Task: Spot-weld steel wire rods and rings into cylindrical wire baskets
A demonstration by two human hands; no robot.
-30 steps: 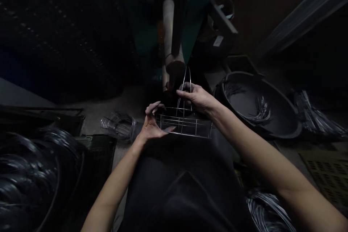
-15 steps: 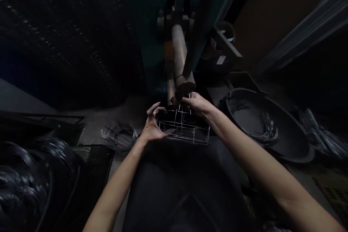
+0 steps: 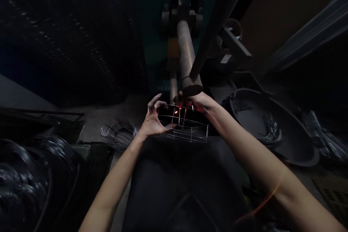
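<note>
Wire frame [image 3: 182, 128] is what I have in front of me, just below the blunt end of the upper cylinder [image 3: 187, 49] on the dark green machine [image 3: 154, 54]. To my right, the black basin [image 3: 315, 156] holds bundles of wire; to my left lies a smaller wire coil [image 3: 119, 132]. My left hand [image 3: 152, 122] is spread wide around the frame's left end, bracing it between thumb and fingers. My right hand [image 3: 203, 102] reaches under the cylinder's end, its fingertips hidden, so I cannot tell what they grip. Smallest, an orange glow [image 3: 176, 112] burns at the wires, and a spark [image 3: 262, 204] streaks by my right forearm. I judge this the joining step, likely a spot weld; the next move calls for steadiness until the glow dies.
</note>
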